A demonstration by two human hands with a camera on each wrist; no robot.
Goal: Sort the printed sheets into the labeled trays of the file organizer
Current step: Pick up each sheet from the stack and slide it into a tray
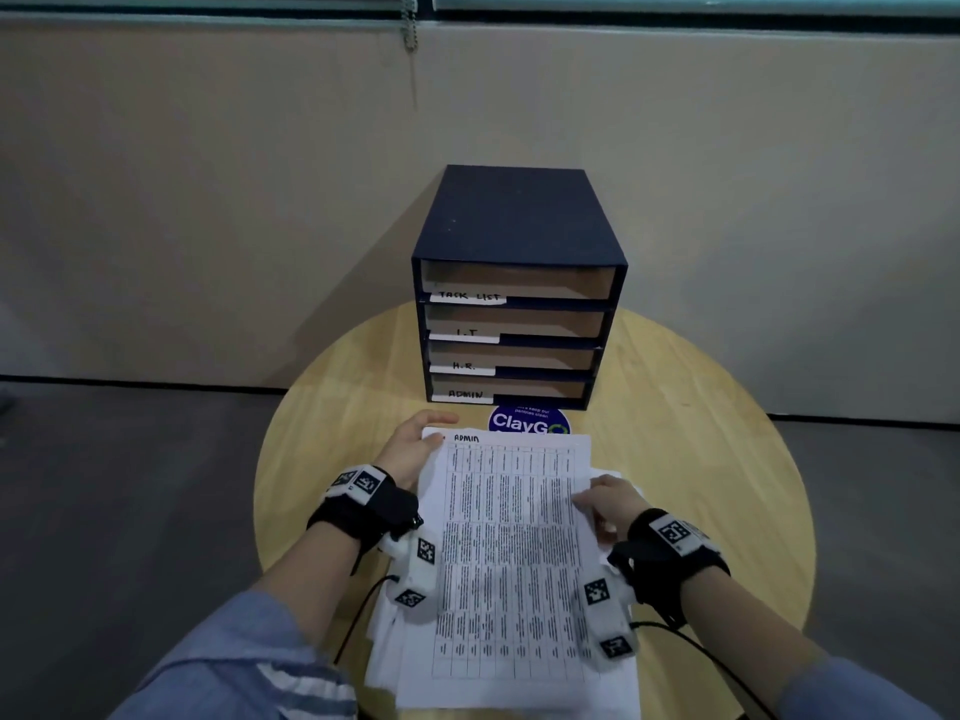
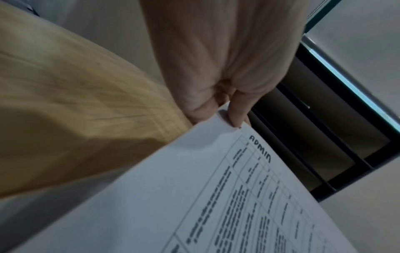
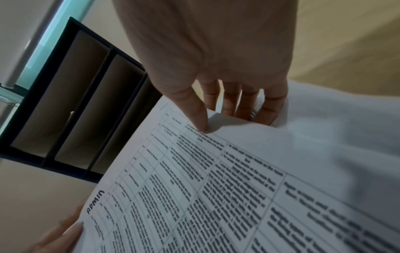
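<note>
**ADMIN sheet held between both hands, in front of the organizer**

Head view: the top sheet, a printed table marked "ADMIN", lies between the two hands above a loose stack of papers on the round wooden table. The left hand grasps its far left corner; the right hand grasps its right edge. Beyond it stands one dark file organizer with four trays, labelled from top to bottom TASK LIST, I.T., H.R. and ADMIN. One round blue sticker lies between the organizer and the sheet.

Left wrist view: the left hand's fingers pinch the sheet's corner just beside the word ADMIN, with the organizer's trays behind.

Right wrist view: the right thumb presses on top of the sheet's edge, the four fingers curled beneath it. How many papers lie in the stack I cannot tell.
</note>
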